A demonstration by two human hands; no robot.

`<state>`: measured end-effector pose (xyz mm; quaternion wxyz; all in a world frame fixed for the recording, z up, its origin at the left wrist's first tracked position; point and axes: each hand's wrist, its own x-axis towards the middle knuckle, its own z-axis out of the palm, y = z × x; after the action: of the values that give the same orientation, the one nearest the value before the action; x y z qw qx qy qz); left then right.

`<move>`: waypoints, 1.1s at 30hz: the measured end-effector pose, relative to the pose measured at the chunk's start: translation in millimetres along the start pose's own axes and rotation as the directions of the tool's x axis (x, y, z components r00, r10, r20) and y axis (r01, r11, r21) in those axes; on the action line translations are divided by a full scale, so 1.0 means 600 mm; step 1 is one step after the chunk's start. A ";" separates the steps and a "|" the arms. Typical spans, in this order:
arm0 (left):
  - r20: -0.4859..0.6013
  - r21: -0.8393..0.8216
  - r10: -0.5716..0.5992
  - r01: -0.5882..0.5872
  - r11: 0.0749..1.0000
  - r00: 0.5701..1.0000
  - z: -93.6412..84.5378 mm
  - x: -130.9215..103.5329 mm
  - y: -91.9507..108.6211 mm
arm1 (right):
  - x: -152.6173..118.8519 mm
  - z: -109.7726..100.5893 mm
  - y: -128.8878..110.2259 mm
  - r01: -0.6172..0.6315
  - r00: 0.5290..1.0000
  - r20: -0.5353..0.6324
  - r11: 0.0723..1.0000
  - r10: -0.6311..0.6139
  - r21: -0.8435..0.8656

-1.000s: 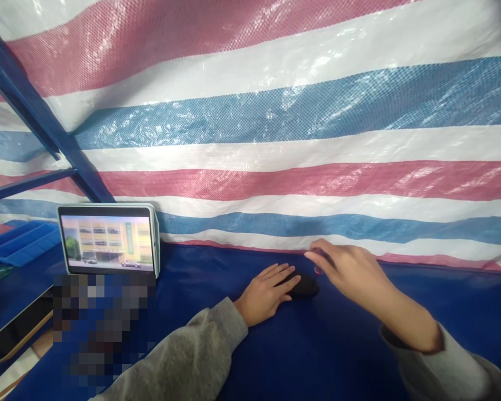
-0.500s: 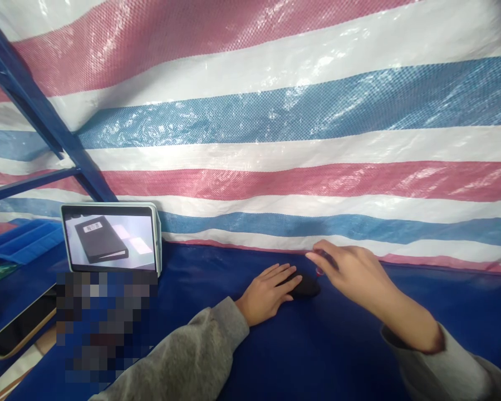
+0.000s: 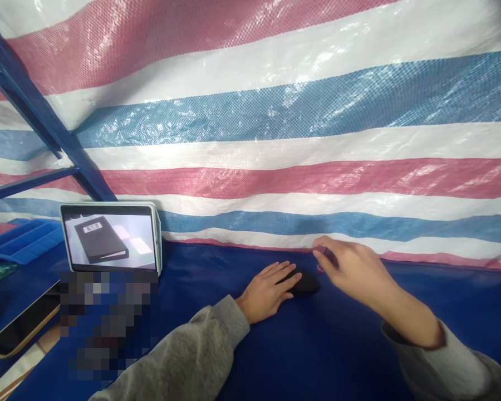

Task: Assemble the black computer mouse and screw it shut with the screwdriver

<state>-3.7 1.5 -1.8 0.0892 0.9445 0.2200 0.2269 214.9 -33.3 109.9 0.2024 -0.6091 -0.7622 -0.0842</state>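
Note:
My left hand (image 3: 268, 292) lies flat with its fingers stretched out over the left part of a black rounded object (image 3: 307, 283), which looks like a computer mouse. The object rests on a dark blue table surface (image 3: 300, 356), and part of it is hidden under the fingers. Just to the right and a little above, my right hand (image 3: 350, 267) is closed in a pinch round a slim, dark tool with a red end (image 3: 319, 269). That end points down beside the object's right edge; whether they touch I cannot tell. Most of the tool is hidden by the fingers.
A tablet (image 3: 111, 238) in a pale case stands at the left, showing a black folder. Left of it are a blue tray (image 3: 29, 242) and a phone (image 3: 23, 323). A striped tarpaulin (image 3: 275, 184) hangs behind the table, with a blue metal frame (image 3: 45, 120) at left.
My right hand has shifted slightly to the right and up with the slim tool, its wrist turned a little. The left hand and the black object stay where they were.

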 end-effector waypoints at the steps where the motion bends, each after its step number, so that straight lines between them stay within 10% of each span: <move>1: 0.006 -0.011 -0.013 0.013 1.000 1.000 -0.001 0.000 0.001 | 0.000 -0.006 0.001 -0.019 1.000 0.010 0.999 0.019 0.050; 8: 0.011 -0.097 -0.167 0.167 0.981 0.986 -0.006 -0.001 0.005 | -0.026 -0.033 0.001 0.080 0.934 0.287 0.908 -0.213 0.412; 19: 0.037 -0.319 -0.326 0.320 0.892 0.945 -0.020 0.001 -0.001 | -0.097 0.058 -0.020 0.225 0.804 0.484 0.929 -0.347 0.292; 26: 0.030 -0.235 -0.335 0.332 0.913 0.942 -0.014 0.007 -0.002 | -0.112 0.126 -0.008 0.150 0.988 -0.058 0.965 -0.141 0.216; 33: -0.024 -0.216 -0.300 0.288 0.933 0.954 -0.011 0.004 -0.002 | -0.120 0.185 0.005 -0.108 0.994 0.047 0.928 0.097 0.356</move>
<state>-5.4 4.2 4.4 0.2153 0.8794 0.3360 0.2598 207.9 -55.5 -20.6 0.3028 -0.6023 -0.7347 0.0753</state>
